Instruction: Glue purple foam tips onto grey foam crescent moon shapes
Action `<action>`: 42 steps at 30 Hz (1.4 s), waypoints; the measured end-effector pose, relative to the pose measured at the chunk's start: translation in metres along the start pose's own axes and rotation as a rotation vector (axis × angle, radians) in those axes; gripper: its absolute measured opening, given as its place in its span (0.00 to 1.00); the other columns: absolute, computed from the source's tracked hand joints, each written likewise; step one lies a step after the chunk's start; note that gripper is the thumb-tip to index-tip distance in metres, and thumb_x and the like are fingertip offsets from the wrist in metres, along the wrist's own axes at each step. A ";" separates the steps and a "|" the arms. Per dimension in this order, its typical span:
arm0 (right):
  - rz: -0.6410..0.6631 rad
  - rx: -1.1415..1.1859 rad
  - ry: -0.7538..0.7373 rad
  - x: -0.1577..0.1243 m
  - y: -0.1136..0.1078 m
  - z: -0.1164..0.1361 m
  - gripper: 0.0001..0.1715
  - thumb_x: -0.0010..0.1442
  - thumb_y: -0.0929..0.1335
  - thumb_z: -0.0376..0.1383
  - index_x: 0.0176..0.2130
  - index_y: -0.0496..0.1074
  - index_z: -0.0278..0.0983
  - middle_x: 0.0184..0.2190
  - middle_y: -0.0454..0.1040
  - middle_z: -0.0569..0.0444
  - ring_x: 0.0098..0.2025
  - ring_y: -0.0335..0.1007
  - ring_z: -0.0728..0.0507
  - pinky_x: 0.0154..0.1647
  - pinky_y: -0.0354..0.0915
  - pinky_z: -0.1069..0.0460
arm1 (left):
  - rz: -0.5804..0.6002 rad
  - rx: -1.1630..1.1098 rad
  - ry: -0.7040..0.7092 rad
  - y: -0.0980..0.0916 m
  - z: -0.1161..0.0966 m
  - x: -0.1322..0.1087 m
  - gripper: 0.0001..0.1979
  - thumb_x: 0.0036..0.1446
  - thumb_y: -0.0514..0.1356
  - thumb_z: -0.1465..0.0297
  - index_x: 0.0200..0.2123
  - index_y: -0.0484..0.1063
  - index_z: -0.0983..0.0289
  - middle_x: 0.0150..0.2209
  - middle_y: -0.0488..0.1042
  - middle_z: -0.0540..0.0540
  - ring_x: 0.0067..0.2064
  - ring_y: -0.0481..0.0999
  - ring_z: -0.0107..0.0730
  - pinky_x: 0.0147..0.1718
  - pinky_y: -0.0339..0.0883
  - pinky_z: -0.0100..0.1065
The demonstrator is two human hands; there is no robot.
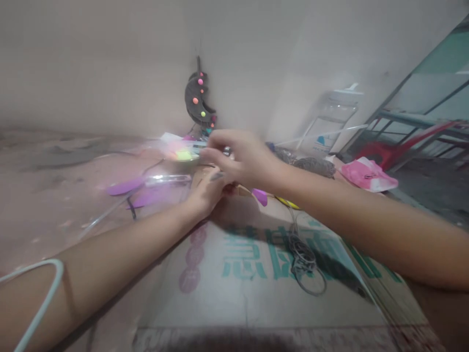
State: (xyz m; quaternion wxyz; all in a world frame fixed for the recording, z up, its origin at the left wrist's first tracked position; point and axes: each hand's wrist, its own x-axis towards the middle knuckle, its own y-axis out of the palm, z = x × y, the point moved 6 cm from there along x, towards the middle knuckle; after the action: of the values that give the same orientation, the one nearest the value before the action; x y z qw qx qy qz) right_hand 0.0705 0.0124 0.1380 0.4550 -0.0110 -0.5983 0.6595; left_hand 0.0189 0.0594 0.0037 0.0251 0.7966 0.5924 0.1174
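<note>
My left hand (208, 191) and my right hand (244, 157) meet above the far part of a flat cardboard box (234, 303). Motion blurs both. The right thumb and fingers are pinched together by a pale blue, blurred item (198, 145); I cannot make out what they hold. Curled below it, the left fingers are closed, with their grip largely hidden. Next to the hands lie a purple piece (260, 196) and a bright yellow-green patch (183, 155). Behind them, a dark crescent (194, 98) dotted with coloured balls hangs against the wall.
Purple pieces (126, 186) lie left. A loose coil of thin wire (304, 256) rests on the cardboard. Rightward are grey yarn (315, 166), a pink-and-white packet (366, 175) and a clear lidded bottle (331, 122). A white cable (44, 293) crosses near my left forearm.
</note>
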 end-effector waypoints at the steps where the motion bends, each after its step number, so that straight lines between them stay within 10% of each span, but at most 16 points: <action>1: 0.015 0.059 0.040 -0.016 -0.011 0.001 0.19 0.66 0.62 0.41 0.28 0.70 0.34 0.26 0.68 0.55 0.32 0.64 0.48 0.33 0.57 0.54 | -0.002 -0.064 0.023 0.000 -0.002 0.001 0.04 0.52 0.60 0.70 0.32 0.68 0.64 0.26 0.70 0.49 0.27 0.70 0.25 0.26 0.64 0.28; 9: 0.401 0.477 0.278 -0.126 -0.005 -0.017 0.31 0.67 0.58 0.47 0.17 0.61 0.36 0.15 0.60 0.60 0.19 0.55 0.53 0.26 0.59 0.54 | -0.012 -0.117 -0.104 0.005 -0.007 -0.008 0.17 0.47 0.61 0.73 0.43 0.65 0.65 0.25 0.71 0.49 0.23 0.70 0.24 0.22 0.61 0.25; 20: 0.503 0.938 0.451 -0.149 0.025 -0.029 0.34 0.62 0.61 0.55 0.14 0.59 0.38 0.12 0.56 0.61 0.20 0.62 0.50 0.36 0.69 0.48 | -0.020 -0.092 -0.074 0.003 -0.007 -0.008 0.19 0.47 0.62 0.72 0.44 0.66 0.65 0.26 0.71 0.50 0.24 0.70 0.25 0.21 0.63 0.25; 25: 0.246 0.916 0.431 -0.144 0.008 -0.034 0.31 0.62 0.63 0.52 0.15 0.63 0.37 0.13 0.59 0.60 0.20 0.60 0.51 0.34 0.67 0.50 | 0.020 -0.075 -0.072 0.005 -0.004 -0.009 0.21 0.47 0.63 0.72 0.46 0.66 0.64 0.27 0.72 0.50 0.24 0.70 0.25 0.22 0.63 0.26; 29: 0.370 0.842 0.482 -0.145 0.011 -0.036 0.30 0.62 0.62 0.53 0.18 0.63 0.36 0.13 0.60 0.60 0.19 0.63 0.50 0.23 0.61 0.54 | 0.021 -0.065 -0.066 0.004 -0.003 -0.010 0.21 0.46 0.62 0.72 0.46 0.66 0.63 0.27 0.73 0.50 0.24 0.71 0.25 0.23 0.63 0.25; 34: -0.107 0.594 0.589 -0.134 -0.015 -0.073 0.16 0.60 0.67 0.47 0.33 0.68 0.36 0.20 0.63 0.62 0.21 0.62 0.53 0.22 0.60 0.56 | 0.050 -0.045 -0.061 0.005 -0.005 -0.014 0.21 0.47 0.61 0.73 0.47 0.67 0.61 0.29 0.73 0.49 0.24 0.70 0.23 0.25 0.64 0.26; 38: -0.012 0.665 0.664 -0.128 0.004 -0.096 0.28 0.61 0.66 0.46 0.57 0.61 0.38 0.23 0.65 0.62 0.21 0.64 0.51 0.23 0.64 0.54 | 0.063 -0.005 -0.045 0.007 -0.009 -0.018 0.19 0.47 0.60 0.73 0.46 0.68 0.60 0.29 0.72 0.48 0.23 0.69 0.23 0.24 0.63 0.26; 42: 0.050 0.742 0.667 -0.124 0.018 -0.098 0.21 0.60 0.65 0.49 0.44 0.70 0.34 0.24 0.67 0.58 0.22 0.65 0.51 0.23 0.62 0.55 | 0.085 0.034 -0.067 0.010 -0.010 -0.020 0.20 0.47 0.60 0.72 0.46 0.68 0.60 0.27 0.71 0.47 0.23 0.68 0.24 0.23 0.62 0.26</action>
State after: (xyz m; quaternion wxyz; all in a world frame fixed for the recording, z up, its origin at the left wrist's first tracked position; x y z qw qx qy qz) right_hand 0.1876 0.0150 0.0296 0.5788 -0.0729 -0.1447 0.7992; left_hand 0.0206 0.0363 0.0119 0.0264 0.8250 0.5586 0.0817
